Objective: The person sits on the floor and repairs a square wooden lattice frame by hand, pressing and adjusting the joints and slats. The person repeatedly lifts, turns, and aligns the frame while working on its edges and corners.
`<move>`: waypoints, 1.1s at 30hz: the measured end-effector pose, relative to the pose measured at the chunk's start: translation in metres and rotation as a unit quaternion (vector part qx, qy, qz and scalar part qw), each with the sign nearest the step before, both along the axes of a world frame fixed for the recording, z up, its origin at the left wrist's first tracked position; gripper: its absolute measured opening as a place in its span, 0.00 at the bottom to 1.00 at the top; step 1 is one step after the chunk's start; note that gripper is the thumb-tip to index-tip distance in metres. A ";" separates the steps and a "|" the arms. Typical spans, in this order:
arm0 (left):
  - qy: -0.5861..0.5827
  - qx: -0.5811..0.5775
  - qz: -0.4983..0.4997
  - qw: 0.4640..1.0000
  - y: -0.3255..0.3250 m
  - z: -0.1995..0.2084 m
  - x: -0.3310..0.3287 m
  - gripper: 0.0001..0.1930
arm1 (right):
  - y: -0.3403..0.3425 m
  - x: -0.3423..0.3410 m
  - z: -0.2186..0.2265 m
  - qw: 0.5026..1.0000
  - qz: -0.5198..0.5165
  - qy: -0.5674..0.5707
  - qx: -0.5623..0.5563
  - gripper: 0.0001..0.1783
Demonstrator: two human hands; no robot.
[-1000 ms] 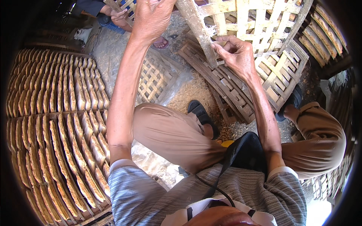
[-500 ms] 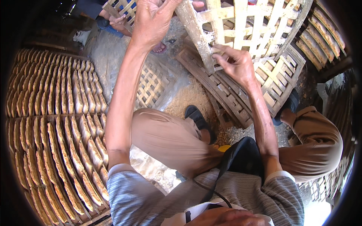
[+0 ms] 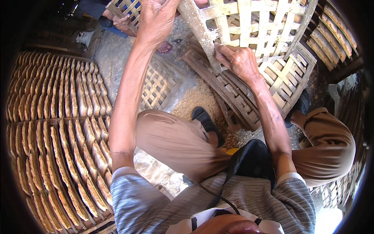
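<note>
Dusty floor (image 3: 111,50) below my hands. Left hand (image 3: 157,21) clasps tray (image 3: 244,23), apparently steadying it for my right hand (image 3: 238,59), bunched narrow at the rail (image 3: 201,33).

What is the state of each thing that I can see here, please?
Woven frame: tilted, over the stacked frames.
Left hand: at the frame's top; fingertips out of view.
Right hand: fingers curled at the frame's side bar.
Stacked frames: piled.
Slabs: arranged in rows.
Sandals: worn.
</note>
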State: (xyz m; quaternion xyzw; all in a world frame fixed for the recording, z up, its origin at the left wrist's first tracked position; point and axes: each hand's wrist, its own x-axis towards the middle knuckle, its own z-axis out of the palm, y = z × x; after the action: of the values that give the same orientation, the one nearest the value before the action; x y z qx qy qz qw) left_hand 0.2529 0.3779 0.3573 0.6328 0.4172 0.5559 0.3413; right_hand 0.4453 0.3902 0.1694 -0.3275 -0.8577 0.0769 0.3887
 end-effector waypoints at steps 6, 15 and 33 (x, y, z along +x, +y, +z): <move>0.011 -0.007 -0.008 1.000 0.002 0.001 0.000 0.17 | 0.005 -0.021 -0.015 0.965 -0.033 0.260 0.010 0.01; 0.051 0.068 -0.001 0.996 0.012 -0.007 -0.013 0.17 | -0.010 0.011 -0.015 0.916 0.015 0.192 -0.352 0.09; 0.015 0.006 -0.001 1.000 0.001 0.001 -0.001 0.17 | -0.035 -0.036 -0.029 0.871 -0.027 0.359 -0.334 0.07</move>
State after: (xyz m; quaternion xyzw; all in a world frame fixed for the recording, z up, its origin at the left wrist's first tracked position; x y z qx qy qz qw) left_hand 0.2515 0.3792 0.3579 0.6433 0.4186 0.5483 0.3320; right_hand 0.4092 0.3549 0.1405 -0.4106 -0.5729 0.4607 0.5394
